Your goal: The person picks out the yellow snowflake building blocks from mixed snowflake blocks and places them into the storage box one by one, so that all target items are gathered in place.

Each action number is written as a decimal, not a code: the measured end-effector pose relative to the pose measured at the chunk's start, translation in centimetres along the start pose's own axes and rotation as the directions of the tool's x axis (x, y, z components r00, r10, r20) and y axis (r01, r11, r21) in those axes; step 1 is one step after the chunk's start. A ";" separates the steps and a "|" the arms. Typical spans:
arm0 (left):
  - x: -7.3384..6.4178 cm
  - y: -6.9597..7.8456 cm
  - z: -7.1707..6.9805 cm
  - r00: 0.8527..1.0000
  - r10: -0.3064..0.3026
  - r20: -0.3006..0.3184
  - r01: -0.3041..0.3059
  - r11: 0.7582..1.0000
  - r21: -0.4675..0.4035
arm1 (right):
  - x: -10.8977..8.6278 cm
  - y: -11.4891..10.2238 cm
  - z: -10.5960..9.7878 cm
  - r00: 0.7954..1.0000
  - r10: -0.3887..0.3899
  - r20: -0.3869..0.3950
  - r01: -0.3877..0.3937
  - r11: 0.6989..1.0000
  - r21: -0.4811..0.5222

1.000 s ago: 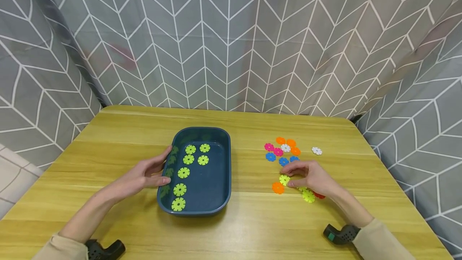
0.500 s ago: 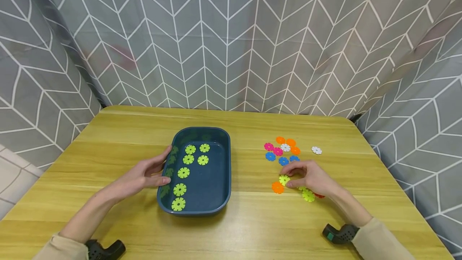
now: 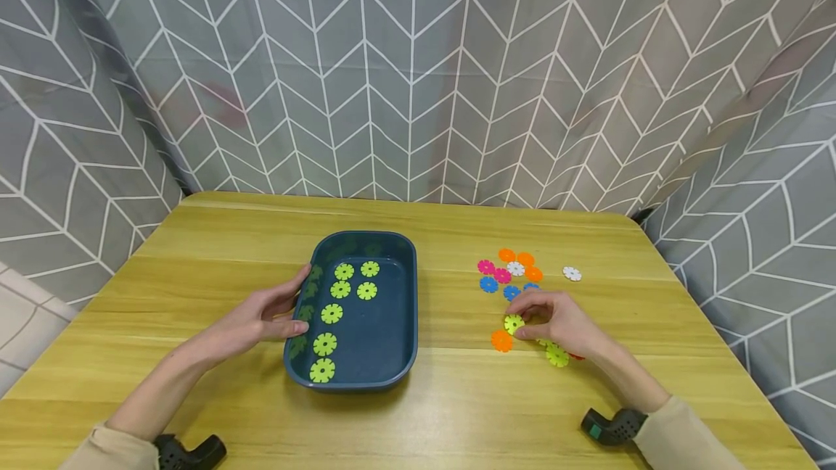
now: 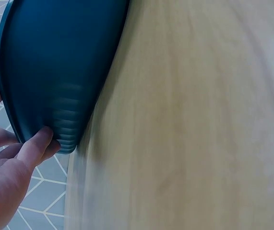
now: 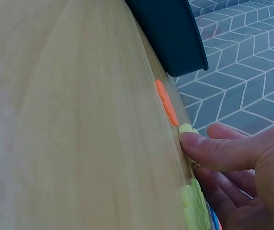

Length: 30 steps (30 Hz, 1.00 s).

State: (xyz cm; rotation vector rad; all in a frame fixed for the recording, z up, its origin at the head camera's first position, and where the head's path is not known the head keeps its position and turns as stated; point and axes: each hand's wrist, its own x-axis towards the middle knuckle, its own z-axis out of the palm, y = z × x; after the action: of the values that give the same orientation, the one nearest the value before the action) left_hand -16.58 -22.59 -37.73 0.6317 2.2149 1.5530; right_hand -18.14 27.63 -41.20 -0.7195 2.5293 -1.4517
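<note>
My left hand (image 3: 261, 318) grips the left side of a dark blue basin (image 3: 372, 339), its thumb over the rim and other fingers against the outer wall (image 4: 65, 62). Several yellow-green notched discs (image 3: 332, 313) lie flat inside, mostly along the left. To the right, my right hand (image 3: 555, 321) pinches a yellow-green notched disc (image 3: 513, 324) between thumb and fingers, close over the table. The right wrist view shows the thumb pressed on this disc (image 5: 187, 128). An orange disc (image 3: 501, 341) lies just left of it. More yellow-green discs (image 3: 557, 355) lie under the hand, partly hidden.
Beyond the right hand lie loose pink (image 3: 486, 267), blue (image 3: 488, 284), orange (image 3: 525, 259) and white discs (image 3: 515, 268). Another white disc (image 3: 572, 274) sits apart. A red disc (image 3: 576, 357) shows by the wrist. A patterned grey curtain (image 3: 411, 93) surrounds the wooden table (image 3: 470, 412).
The right hand shifts very slightly left, and the yellow-green disc between its fingers now shows a little more. The left hand and basin stay in place.
</note>
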 end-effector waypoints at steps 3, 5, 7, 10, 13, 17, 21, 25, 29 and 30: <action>0.0 0.0 0.0 1.000 -0.001 0.003 0.001 1.000 -0.002 | 0.0 0.1 0.0 1.000 -0.004 -0.010 0.004 1.000 0.003; 0.0 0.1 0.0 1.000 -0.001 0.005 0.001 1.000 -0.006 | 0.0 0.1 0.1 1.000 0.003 -0.015 -0.003 1.000 -0.004; 0.0 0.1 0.0 1.000 0.000 0.005 0.000 1.000 -0.008 | 0.0 0.0 0.1 1.000 0.017 -0.025 -0.018 1.000 -0.017; 0.0 0.1 0.1 1.000 0.003 0.005 -0.002 1.000 -0.009 | 0.1 -0.2 0.1 0.998 0.045 -0.037 -0.046 0.999 -0.027; 0.0 0.1 0.1 1.000 0.005 0.007 -0.005 1.000 -0.007 | 0.2 -0.3 0.1 0.996 0.074 -0.045 -0.075 0.997 -0.017; 0.0 0.1 0.1 1.000 0.007 0.004 -0.007 1.000 0.000 | 0.2 -0.4 0.0 0.993 0.106 -0.051 -0.106 0.994 0.007; -0.1 0.1 0.0 1.000 0.005 0.003 -0.005 1.000 -0.002 | 0.2 -0.6 0.0 0.991 0.120 -0.054 -0.119 0.993 0.021; -0.1 0.0 0.0 1.000 0.008 0.003 -0.008 1.000 -0.002 | 0.2 -0.7 -0.1 0.990 0.136 -0.044 -0.135 0.991 0.025; -0.1 0.0 0.0 1.000 0.008 0.003 -0.008 1.000 0.002 | 0.2 -0.8 -0.1 0.987 0.159 -0.039 -0.158 0.987 0.029; -0.1 0.0 0.0 1.000 0.008 0.004 -0.008 1.000 0.002 | 0.2 -0.8 -0.1 0.985 0.165 -0.039 -0.164 0.986 0.031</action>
State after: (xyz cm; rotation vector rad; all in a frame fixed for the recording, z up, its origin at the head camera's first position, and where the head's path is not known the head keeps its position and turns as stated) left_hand -16.54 -22.64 -37.72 0.6452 2.2135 1.5523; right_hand -18.08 27.28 -40.49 -0.4677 2.5259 -1.4568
